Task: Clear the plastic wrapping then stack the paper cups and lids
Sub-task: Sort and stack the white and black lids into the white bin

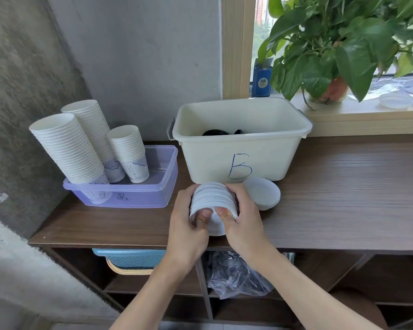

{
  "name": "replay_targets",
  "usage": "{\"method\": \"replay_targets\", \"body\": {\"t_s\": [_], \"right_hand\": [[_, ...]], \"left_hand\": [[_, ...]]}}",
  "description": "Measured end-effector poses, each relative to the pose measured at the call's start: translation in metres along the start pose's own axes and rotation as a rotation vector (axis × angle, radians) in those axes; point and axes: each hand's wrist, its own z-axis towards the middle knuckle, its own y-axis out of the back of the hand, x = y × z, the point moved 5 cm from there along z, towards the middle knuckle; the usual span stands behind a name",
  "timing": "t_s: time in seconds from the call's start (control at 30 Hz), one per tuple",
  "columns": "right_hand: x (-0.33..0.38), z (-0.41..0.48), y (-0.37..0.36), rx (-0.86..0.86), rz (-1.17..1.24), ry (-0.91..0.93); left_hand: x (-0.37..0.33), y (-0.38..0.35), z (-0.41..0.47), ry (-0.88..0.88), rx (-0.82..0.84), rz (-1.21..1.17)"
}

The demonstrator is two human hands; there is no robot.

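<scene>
A stack of white lids [212, 197] sits tilted between both hands just above the wooden table [343, 198]. My left hand [188, 225] grips its left side and my right hand [242, 217] grips its right side, thumbs pressed on the front lid. A second, shorter pile of white lids [262, 192] lies on the table just right of my right hand. Three stacks of white paper cups [81, 148] lean in a clear purple box [153, 194] at the left. Crumpled clear plastic wrapping [236, 275] lies on the shelf under the table.
A cream tub marked B [239, 160] stands behind the hands with black lids inside. A potted plant [332, 51] and a blue carton [261, 79] stand on the window sill. A blue basket [131, 258] sits under the table. A concrete wall borders the left.
</scene>
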Motion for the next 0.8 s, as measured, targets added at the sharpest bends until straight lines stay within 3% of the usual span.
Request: {"method": "replay_targets", "body": {"t_s": [0.1, 0.3, 0.5, 0.67, 0.8], "right_hand": [[0.0, 0.003, 0.002, -0.02, 0.014, -0.008], [-0.002, 0.003, 0.001, 0.024, -0.067, -0.005], [-0.002, 0.004, -0.003, 0.067, -0.11, 0.017], [-0.006, 0.005, -0.004, 0.145, -0.084, -0.037], [-0.008, 0.006, -0.004, 0.123, -0.058, -0.068]], "left_hand": [[0.002, -0.002, 0.002, 0.024, 0.03, 0.002], [-0.008, 0.008, 0.004, -0.008, 0.308, 0.042], [-0.009, 0.009, 0.009, -0.12, 0.231, 0.125], [-0.009, 0.007, 0.007, -0.033, 0.078, 0.002], [-0.008, 0.004, 0.007, -0.002, 0.08, -0.02]]}}
